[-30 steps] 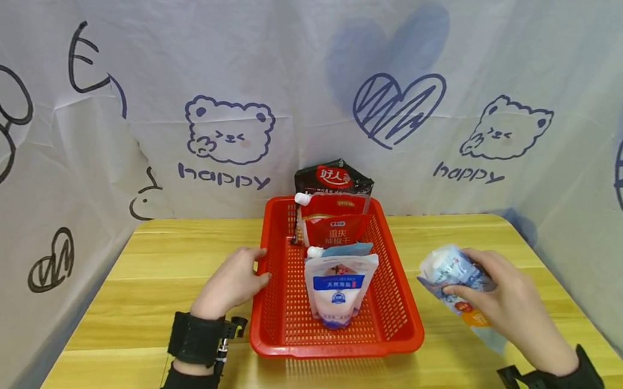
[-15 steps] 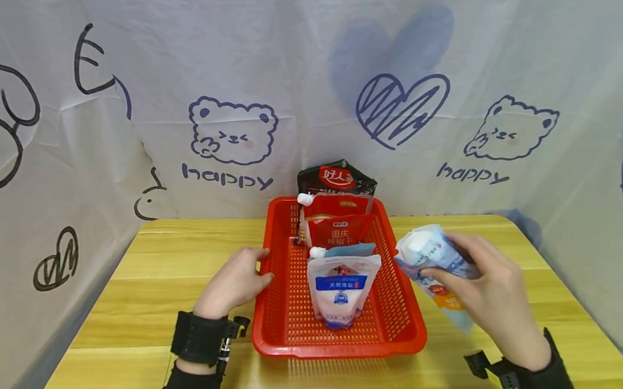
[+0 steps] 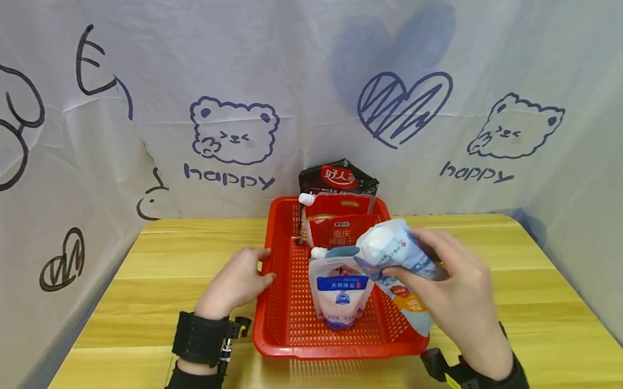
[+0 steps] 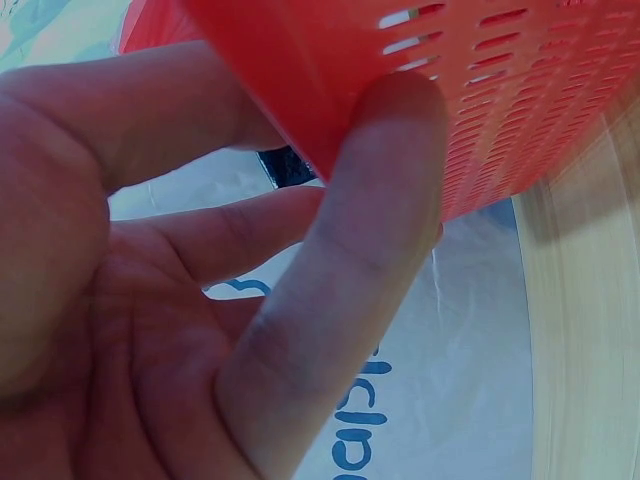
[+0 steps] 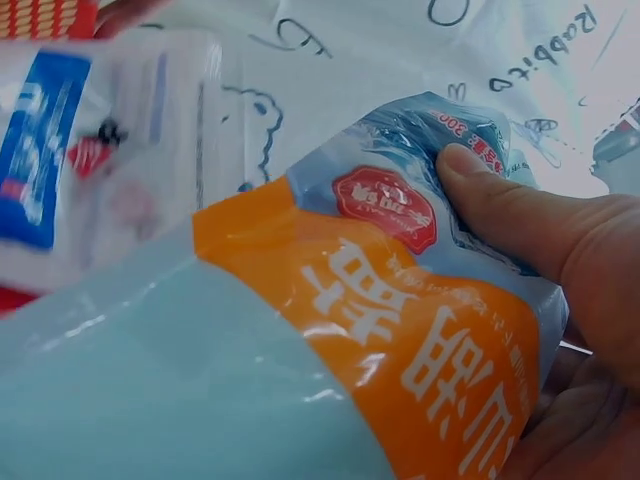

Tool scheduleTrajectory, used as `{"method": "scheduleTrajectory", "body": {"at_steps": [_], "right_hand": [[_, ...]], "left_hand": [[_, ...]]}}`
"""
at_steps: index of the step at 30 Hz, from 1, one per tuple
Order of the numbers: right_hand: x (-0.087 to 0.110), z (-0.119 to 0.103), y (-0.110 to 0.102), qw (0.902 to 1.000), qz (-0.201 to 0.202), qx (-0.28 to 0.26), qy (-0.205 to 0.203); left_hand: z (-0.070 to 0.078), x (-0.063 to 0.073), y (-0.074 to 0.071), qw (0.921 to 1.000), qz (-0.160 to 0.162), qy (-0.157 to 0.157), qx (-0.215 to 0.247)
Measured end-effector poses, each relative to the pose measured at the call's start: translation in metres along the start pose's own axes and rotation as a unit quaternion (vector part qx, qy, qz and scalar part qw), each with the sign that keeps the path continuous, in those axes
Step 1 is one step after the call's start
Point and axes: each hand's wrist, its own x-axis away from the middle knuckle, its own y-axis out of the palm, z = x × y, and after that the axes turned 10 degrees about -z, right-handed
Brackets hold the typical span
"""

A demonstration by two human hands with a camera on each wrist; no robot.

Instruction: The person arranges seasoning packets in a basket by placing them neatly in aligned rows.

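My left hand (image 3: 237, 282) holds the left rim of a red plastic basket (image 3: 340, 350), thumb and fingers on either side of its edge in the left wrist view. In my right hand (image 3: 453, 281) is a blue and orange bag of salt (image 5: 400, 290), gripped between thumb and fingers and tilted over the basket's right side. Inside the basket stands a white and blue pouch of sea salt (image 3: 342, 292), partly covered by the held bag in the head view. Behind it is a light blue pouch with a white cap (image 3: 318, 252), mostly hidden.
Farther back in the basket are a red pouch of dried chilies (image 3: 329, 232), a red pouch with a white spout (image 3: 339, 203) and a black package (image 3: 337, 176). The basket sits on a wooden table (image 3: 149, 278) against a white cloth backdrop (image 3: 303, 68) with drawings.
My right hand has carried the salt bag leftward, from beside the basket to over its right side. The left hand has kept its place on the rim.
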Motion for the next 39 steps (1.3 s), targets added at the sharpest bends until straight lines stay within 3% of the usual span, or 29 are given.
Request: {"method": "scheduleTrajectory", "body": {"at_steps": [11, 15, 18, 20, 24, 27, 32, 36, 39], "right_hand": [[-0.002, -0.007, 0.017, 0.9995, -0.015, -0.028, -0.005], [-0.001, -0.005, 0.021, 0.9992, -0.027, -0.029, 0.002], [0.001, -0.004, 0.022, 0.9991, -0.032, -0.029, 0.005], [0.001, -0.003, 0.023, 0.9990, -0.034, -0.028, 0.005], [0.001, -0.004, 0.024, 0.9988, -0.037, -0.032, 0.002], [0.000, -0.005, 0.025, 0.9984, -0.042, -0.037, -0.003], [0.000, -0.008, 0.029, 0.9979, -0.053, -0.035, -0.013], [0.000, -0.011, 0.031, 0.9969, -0.062, -0.042, -0.024], [0.000, -0.012, 0.033, 0.9961, -0.068, -0.047, -0.031]], "left_hand": [[0.003, 0.000, 0.000, 1.0000, 0.002, -0.003, -0.005], [0.006, 0.002, 0.000, 0.9994, 0.013, -0.007, -0.030], [0.011, 0.007, -0.001, 0.9971, 0.054, -0.001, -0.054], [0.016, 0.012, -0.003, 0.9934, 0.099, 0.012, -0.058], [0.031, 0.024, -0.006, 0.9770, 0.198, 0.077, -0.023], [0.043, 0.033, -0.005, 0.9614, 0.235, 0.141, 0.021], [0.061, 0.045, 0.002, 0.9500, 0.208, 0.222, 0.071], [0.073, 0.050, 0.013, 0.9513, 0.150, 0.256, 0.084], [0.079, 0.051, 0.020, 0.9561, 0.103, 0.258, 0.094]]}}
